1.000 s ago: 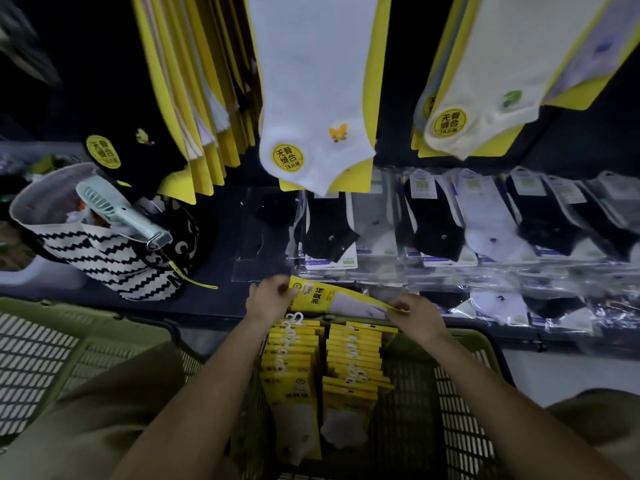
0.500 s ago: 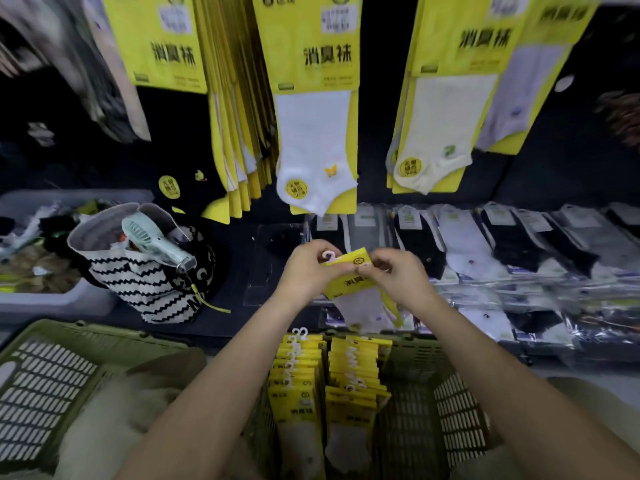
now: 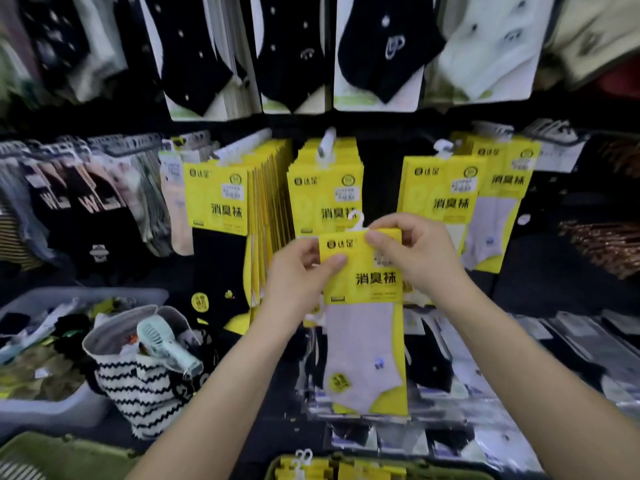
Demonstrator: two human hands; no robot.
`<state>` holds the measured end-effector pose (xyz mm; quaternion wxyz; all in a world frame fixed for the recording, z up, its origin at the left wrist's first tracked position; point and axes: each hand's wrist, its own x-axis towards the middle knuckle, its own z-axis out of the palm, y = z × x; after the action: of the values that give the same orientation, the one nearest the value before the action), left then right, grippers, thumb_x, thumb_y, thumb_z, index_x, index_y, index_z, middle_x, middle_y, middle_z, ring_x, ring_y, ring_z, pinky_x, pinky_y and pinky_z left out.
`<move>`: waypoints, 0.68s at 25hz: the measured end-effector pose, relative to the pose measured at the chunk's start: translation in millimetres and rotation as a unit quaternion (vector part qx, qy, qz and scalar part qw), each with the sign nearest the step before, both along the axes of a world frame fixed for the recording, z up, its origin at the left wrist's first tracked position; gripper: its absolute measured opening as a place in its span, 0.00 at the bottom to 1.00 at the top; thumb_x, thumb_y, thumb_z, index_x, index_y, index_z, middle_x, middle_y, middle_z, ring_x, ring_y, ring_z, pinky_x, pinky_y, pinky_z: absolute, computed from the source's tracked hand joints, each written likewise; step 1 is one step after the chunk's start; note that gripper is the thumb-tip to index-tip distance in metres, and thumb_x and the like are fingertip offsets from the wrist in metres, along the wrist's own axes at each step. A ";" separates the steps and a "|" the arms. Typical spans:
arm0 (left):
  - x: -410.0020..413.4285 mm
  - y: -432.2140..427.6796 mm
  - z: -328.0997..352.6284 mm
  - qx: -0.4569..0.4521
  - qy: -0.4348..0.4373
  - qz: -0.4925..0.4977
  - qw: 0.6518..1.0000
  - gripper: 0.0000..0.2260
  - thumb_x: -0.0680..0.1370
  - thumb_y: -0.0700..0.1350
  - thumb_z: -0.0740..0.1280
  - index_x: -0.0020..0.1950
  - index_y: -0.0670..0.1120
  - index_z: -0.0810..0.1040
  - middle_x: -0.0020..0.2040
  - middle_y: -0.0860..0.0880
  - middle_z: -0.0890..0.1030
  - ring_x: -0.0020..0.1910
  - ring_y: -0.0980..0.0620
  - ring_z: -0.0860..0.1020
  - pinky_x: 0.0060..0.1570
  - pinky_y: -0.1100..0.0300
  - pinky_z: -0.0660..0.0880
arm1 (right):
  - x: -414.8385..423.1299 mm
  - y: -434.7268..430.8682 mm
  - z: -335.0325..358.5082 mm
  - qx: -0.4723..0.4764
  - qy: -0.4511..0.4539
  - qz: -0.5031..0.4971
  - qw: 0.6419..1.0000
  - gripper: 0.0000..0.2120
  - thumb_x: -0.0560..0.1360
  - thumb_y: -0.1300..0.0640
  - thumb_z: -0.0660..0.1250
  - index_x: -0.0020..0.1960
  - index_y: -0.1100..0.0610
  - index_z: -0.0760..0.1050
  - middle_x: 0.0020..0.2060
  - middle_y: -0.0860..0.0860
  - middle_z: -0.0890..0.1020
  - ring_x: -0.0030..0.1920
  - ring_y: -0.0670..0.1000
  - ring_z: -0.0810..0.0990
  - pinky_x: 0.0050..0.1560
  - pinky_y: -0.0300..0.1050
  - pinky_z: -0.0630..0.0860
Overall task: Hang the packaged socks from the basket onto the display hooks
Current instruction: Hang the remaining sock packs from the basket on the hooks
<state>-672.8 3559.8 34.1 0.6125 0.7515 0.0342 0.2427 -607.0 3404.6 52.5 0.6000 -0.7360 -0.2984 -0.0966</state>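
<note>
Yellow card backed the sock pack [image 3: 363, 306] that both hands held upright in front of the display, as seen from the head camera. The left hand [image 3: 298, 271] pinched the card's left edge, thumb on the front and fingers behind. The right hand [image 3: 412, 251] gripped the top right corner, its fingertips curled over the upper edge just beside the pack's white hanger [image 3: 356, 220]. That hanger stood above the card and was on no hook. A pale sock with a round yellow sticker near the toe showed in the lower half of the pack.

Behind the held pack hung three groups of matching yellow packs: a thick left stack [image 3: 221, 199], a middle stack [image 3: 325, 188] under a white display hook [image 3: 327, 142], and a right stack [image 3: 446, 192]. The held pack overlapped the lower part of the middle stack.

At the bottom edge the green basket [image 3: 433, 466] held more yellow packs [image 3: 311, 472], their white hangers pointing up. To the left stood a black-and-white striped bag [image 3: 138, 393] with a pale handheld fan [image 3: 166, 344] poking out of it, next to a grey tub [image 3: 52, 407] of loose items. Black socks [image 3: 377, 46] hung along the top row, blurred.
</note>
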 end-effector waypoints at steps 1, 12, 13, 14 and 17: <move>5.2 4.2 14.9 0.005 -0.018 0.015 1.000 0.07 0.73 0.41 0.71 0.48 0.51 0.77 0.45 0.49 0.84 0.45 0.49 0.83 0.46 0.48 0.80 | 3.7 7.5 13.2 0.004 -0.015 -0.016 1.000 0.05 0.73 0.58 0.70 0.40 0.49 0.78 0.28 0.42 0.78 0.27 0.38 0.74 0.29 0.32 0.70; 35.4 36.2 59.1 0.118 -0.059 0.164 0.978 0.20 0.73 0.50 0.71 0.61 0.49 0.67 0.36 0.57 0.77 0.33 0.65 0.76 0.30 0.68 0.68 | 30.3 56.1 67.8 -0.005 -0.045 -0.104 0.994 0.03 0.72 0.54 0.71 0.44 0.50 0.83 0.30 0.38 0.76 0.30 0.40 0.72 0.35 0.35 0.68; 34.5 37.7 56.8 0.148 -0.059 0.179 0.971 0.21 0.74 0.51 0.70 0.62 0.49 0.67 0.37 0.57 0.76 0.34 0.63 0.76 0.32 0.66 0.68 | 30.0 58.5 67.9 -0.020 -0.051 -0.104 0.993 0.04 0.72 0.53 0.70 0.45 0.50 0.83 0.33 0.39 0.78 0.32 0.39 0.73 0.37 0.35 0.68; 33.1 38.4 53.1 0.184 -0.058 0.192 0.962 0.21 0.73 0.52 0.70 0.62 0.48 0.67 0.40 0.58 0.74 0.37 0.60 0.76 0.33 0.64 0.68 | 29.7 60.1 67.0 -0.035 -0.055 -0.106 0.992 0.05 0.72 0.54 0.70 0.46 0.50 0.83 0.36 0.39 0.79 0.36 0.39 0.75 0.40 0.36 0.70; 34.2 36.9 39.6 0.287 -0.059 0.219 0.931 0.24 0.73 0.52 0.70 0.64 0.46 0.68 0.54 0.53 0.68 0.53 0.50 0.74 0.49 0.61 0.69 | 30.9 61.5 59.9 -0.060 -0.057 -0.115 0.990 0.07 0.73 0.53 0.69 0.50 0.51 0.82 0.48 0.44 0.82 0.47 0.40 0.78 0.51 0.37 0.73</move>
<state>-638.6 3596.7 73.8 0.3037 0.8534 0.0906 0.4139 -576.1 3466.2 112.3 0.5217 -0.7933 -0.2509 -0.1886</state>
